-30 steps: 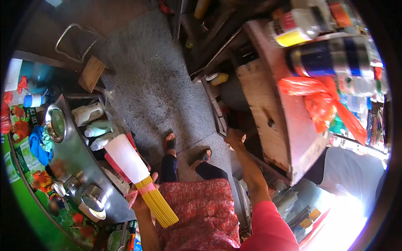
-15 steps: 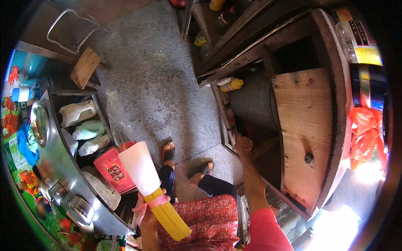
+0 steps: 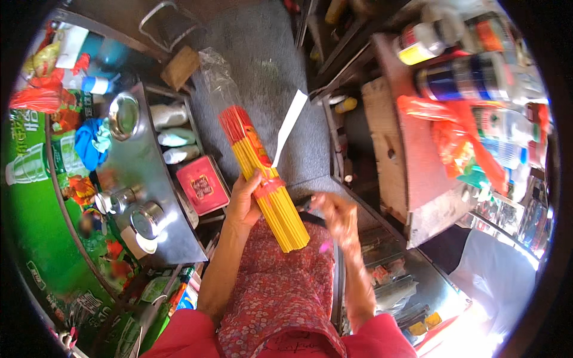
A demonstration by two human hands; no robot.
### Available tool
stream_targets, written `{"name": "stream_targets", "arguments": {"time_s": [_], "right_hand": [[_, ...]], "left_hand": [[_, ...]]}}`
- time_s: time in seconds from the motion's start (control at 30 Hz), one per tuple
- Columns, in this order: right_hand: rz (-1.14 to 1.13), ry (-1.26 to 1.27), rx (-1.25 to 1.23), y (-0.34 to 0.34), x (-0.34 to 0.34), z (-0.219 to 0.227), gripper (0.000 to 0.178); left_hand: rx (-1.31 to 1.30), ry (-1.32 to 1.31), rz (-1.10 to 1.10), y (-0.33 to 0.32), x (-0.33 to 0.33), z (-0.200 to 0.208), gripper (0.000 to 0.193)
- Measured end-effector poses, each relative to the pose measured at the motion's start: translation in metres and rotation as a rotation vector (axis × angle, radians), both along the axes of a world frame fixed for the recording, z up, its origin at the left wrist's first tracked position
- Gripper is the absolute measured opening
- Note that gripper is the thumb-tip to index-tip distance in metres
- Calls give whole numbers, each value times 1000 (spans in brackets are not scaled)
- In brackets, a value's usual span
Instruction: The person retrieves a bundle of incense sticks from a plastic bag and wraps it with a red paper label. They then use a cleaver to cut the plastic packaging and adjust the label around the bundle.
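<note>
A thick bundle of incense sticks (image 3: pixel 271 203), yellow with red ends, slants across the front of my body. My left hand (image 3: pixel 245 201) is wrapped round its middle, beside a pink tie (image 3: pixel 270 187). Clear plastic (image 3: pixel 218 77) stands out beyond the red ends. A white sheet of paper (image 3: pixel 291 126) juts from the bundle's right side, seen nearly edge-on. Just right of the sticks is my right hand (image 3: pixel 337 218), smeared by motion. Its fingers look bent, but whether they hold anything is hidden by the blur. A small pink blur (image 3: pixel 325 246) shows below it.
On the left, a metal counter (image 3: pixel 164 230) carries steel bowls (image 3: pixel 147 219). Below it, a shelf holds bottles (image 3: pixel 177 136) and a red box (image 3: pixel 203 185). To the right stands a wooden cabinet (image 3: pixel 382 149) topped with jars (image 3: pixel 465 77) and a red plastic bag (image 3: pixel 444 131).
My right hand has come from the low cabinet opening to beside the bundle. My left hand has raised the incense sticks. The white paper no longer covers the red ends and now sticks out sideways.
</note>
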State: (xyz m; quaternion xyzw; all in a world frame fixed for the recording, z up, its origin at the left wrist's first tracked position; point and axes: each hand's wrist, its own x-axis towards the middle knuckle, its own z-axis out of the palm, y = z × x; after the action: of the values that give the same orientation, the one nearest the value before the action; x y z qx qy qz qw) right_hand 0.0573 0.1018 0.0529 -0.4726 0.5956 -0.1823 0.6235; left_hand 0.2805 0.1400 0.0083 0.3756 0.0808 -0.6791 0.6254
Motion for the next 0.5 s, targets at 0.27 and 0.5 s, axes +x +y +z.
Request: {"name": "stream_targets", "arguments": {"time_s": [0.27, 0.5], "right_hand": [[264, 187, -201, 27, 16, 146, 74], [65, -43, -77, 63, -15, 179, 64]], "left_hand": [[-123, -239, -309, -30, -26, 138, 43], [-225, -405, -582, -24, -44, 152, 39]]}}
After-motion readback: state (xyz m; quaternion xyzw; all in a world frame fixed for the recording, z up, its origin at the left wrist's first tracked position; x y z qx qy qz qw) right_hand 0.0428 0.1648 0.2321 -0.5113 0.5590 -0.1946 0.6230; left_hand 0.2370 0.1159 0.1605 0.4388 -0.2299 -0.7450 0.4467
